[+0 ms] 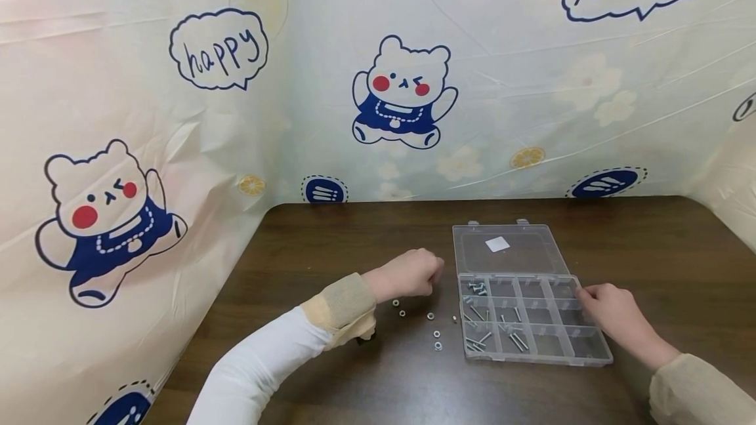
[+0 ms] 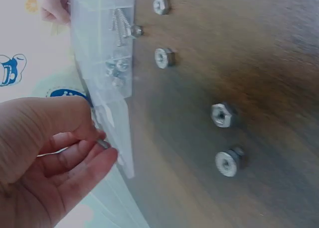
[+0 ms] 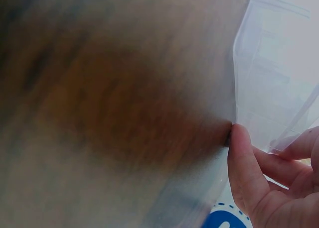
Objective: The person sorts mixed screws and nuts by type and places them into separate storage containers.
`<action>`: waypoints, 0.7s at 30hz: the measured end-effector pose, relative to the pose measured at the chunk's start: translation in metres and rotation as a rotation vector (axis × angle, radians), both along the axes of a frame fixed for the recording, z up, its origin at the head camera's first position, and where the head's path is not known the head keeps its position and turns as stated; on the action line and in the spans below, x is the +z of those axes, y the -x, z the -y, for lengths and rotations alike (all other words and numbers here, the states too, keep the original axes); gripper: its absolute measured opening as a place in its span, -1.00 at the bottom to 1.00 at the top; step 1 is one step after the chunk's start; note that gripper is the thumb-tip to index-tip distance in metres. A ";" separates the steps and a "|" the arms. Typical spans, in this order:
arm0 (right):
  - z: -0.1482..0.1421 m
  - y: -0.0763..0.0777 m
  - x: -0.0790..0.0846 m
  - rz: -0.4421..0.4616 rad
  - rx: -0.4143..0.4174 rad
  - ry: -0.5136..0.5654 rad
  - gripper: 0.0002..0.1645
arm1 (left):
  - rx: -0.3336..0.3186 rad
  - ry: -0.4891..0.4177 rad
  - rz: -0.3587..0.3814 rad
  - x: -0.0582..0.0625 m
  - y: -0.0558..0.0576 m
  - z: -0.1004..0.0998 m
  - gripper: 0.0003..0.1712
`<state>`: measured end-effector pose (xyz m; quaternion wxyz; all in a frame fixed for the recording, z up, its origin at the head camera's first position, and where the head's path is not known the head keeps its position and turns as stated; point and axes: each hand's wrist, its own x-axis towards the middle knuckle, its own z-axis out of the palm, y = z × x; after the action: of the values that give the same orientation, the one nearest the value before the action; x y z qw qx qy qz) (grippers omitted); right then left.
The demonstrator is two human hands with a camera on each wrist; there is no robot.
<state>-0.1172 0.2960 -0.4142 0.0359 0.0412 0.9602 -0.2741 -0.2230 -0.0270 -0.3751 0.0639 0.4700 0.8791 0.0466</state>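
Observation:
In the head view, my left hand is just left of the clear plastic compartment box. Its thumb and fingertips pinch a small metal nut, mostly hidden by the fingers in the left wrist view. My right hand grips the right side wall of the box, thumb outside and fingers over the edge. Several loose nuts lie on the table between my left arm and the box. Screws sit in several compartments on the left and middle of the box; the right-hand column holds none.
The hinged lid lies open behind the box, with a white label on it. The brown table ends at a printed cloth curtain at the back and left.

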 end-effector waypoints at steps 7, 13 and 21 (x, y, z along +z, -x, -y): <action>0.000 -0.001 0.001 0.000 -0.002 0.000 -0.51 | -0.049 -0.086 -0.067 0.010 -0.002 -0.015 -0.84; 0.000 -0.001 0.001 -0.010 -0.002 -0.003 -0.51 | -0.083 -0.127 -0.108 0.018 -0.006 -0.028 -0.85; 0.001 -0.001 0.000 -0.020 -0.005 0.001 -0.51 | -0.100 -0.154 -0.115 0.026 -0.009 -0.041 -0.88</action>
<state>-0.1162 0.2951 -0.4143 0.0254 0.0410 0.9602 -0.2752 -0.2145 0.0144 -0.3494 -0.0208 0.5187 0.8506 0.0838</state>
